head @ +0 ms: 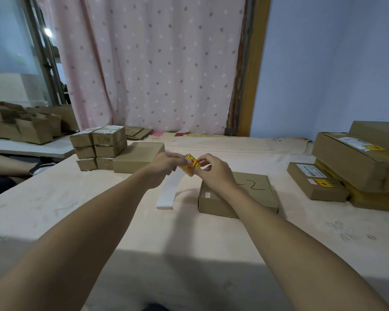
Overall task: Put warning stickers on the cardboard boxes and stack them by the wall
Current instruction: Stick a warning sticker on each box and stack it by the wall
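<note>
My left hand (166, 163) grips a small roll of yellow and red warning stickers (190, 165), held above the table. My right hand (212, 170) pinches the roll's loose sticker end with thumb and forefinger. A white backing strip (169, 190) hangs from the roll down onto the table. Just below my right hand lies a flat cardboard box (256, 194) with "2" written on its lid and no sticker visible. At the right, by the blue wall, stacked boxes (355, 162) carry yellow stickers, and a smaller stickered box (317, 184) lies in front of them.
Several small boxes (99, 147) and one flat box (137, 157) stand at the back left of the pink-covered table (76, 209). Open cartons (29, 126) fill a side table at far left. Another person's arm (7, 164) reaches in from the left edge.
</note>
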